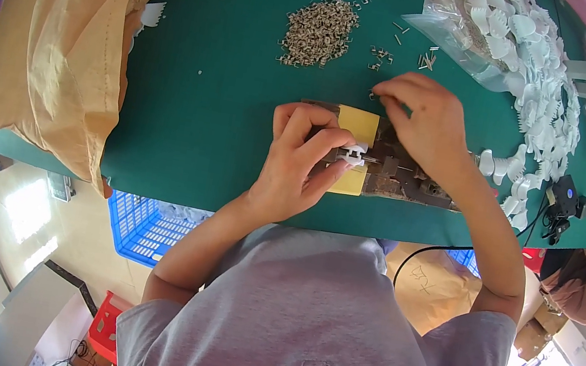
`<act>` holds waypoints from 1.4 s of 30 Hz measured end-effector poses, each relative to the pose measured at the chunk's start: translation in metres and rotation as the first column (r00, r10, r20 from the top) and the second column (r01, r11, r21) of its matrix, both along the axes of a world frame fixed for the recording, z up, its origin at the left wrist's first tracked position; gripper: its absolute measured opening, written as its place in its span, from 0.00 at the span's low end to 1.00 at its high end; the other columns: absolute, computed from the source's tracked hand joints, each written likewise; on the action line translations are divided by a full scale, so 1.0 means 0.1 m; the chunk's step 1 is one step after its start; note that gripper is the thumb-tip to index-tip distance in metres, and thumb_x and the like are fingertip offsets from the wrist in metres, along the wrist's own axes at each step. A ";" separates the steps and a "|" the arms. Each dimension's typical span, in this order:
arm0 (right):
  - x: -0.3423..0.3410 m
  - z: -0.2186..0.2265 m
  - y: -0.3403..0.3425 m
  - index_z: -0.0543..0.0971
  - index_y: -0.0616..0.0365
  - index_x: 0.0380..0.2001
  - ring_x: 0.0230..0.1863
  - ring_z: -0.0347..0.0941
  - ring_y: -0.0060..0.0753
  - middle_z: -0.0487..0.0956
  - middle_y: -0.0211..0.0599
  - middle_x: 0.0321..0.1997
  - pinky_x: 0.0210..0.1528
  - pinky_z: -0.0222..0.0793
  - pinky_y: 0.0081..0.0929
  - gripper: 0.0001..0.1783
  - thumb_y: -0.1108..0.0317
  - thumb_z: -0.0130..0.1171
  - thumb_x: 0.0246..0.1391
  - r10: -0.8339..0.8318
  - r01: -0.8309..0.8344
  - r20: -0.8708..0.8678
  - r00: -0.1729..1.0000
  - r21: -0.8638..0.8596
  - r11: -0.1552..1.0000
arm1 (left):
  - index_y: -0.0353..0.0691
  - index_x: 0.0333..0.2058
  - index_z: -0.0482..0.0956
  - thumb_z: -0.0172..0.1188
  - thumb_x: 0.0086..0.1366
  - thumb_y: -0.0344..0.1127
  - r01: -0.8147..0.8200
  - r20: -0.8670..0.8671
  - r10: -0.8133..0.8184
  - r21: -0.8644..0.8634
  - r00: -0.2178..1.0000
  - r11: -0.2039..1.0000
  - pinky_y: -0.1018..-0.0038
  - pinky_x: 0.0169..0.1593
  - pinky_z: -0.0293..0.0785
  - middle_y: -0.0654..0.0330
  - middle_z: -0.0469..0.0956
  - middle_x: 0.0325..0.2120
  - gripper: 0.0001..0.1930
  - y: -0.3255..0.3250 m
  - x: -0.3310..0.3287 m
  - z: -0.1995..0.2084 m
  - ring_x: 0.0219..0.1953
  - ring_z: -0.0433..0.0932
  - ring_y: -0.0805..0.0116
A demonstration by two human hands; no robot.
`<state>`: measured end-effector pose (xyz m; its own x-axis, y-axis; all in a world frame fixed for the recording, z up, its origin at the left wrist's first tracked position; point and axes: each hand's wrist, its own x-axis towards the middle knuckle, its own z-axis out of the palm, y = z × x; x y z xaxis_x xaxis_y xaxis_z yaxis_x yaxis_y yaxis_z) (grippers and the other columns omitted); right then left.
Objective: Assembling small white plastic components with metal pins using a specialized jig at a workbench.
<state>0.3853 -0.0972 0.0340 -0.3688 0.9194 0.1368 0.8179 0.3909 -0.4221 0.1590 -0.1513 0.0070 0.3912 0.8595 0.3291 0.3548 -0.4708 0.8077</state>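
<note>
My left hand (288, 157) is closed on a small white plastic hair claw clip (353, 156), pinched between thumb and fingers. It holds the clip over the yellow-covered part (357, 122) of a dark metal fixture (405, 186), beside thin metal prongs. Beyond the fixture, my right hand (428, 116) is closed in a pinch on a tiny metal spring (372, 96) that shows at its fingertips. Farther away lies a heap of small metal springs (320, 32). A few loose springs (380, 56) and several short metal pins (427, 60) are scattered nearer my right hand.
Many white toothed clip halves (548, 94) spread over the green table (196, 112) at right, partly in a clear bag (451, 23). A large brown paper sack (62, 36) stands at left. A black device with a cable (561, 201) sits at the right edge; a blue basket (138, 227) is below.
</note>
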 end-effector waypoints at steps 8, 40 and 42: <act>-0.01 0.00 0.08 0.86 0.53 0.36 0.35 0.80 0.42 0.82 0.32 0.35 0.39 0.77 0.37 0.06 0.68 0.65 0.55 0.003 -0.005 -0.053 0.999 -0.035 0.999 | 0.43 0.43 0.81 0.71 0.51 0.23 0.010 -0.015 -0.009 0.032 1.000 0.999 0.64 0.53 0.64 0.60 0.72 0.43 0.19 0.02 0.00 0.02 0.49 0.66 0.57; -0.36 0.33 -0.68 0.81 0.54 0.31 0.34 0.76 0.39 0.80 0.30 0.32 0.39 0.71 0.37 0.05 0.72 0.68 0.51 -0.010 0.027 -0.250 0.968 0.061 0.998 | 0.41 0.42 0.78 0.70 0.52 0.23 0.051 0.087 -0.048 -0.032 0.995 0.998 0.61 0.54 0.67 0.61 0.80 0.41 0.18 0.03 0.01 -0.03 0.50 0.70 0.53; -0.37 0.31 -0.70 0.82 0.55 0.30 0.33 0.76 0.38 0.81 0.30 0.31 0.38 0.72 0.36 0.05 0.73 0.70 0.49 -0.053 0.078 -0.294 0.954 0.071 0.994 | 0.41 0.42 0.78 0.70 0.52 0.23 0.051 0.099 -0.048 -0.034 0.994 0.998 0.60 0.54 0.67 0.61 0.80 0.41 0.18 0.03 0.02 -0.03 0.50 0.70 0.53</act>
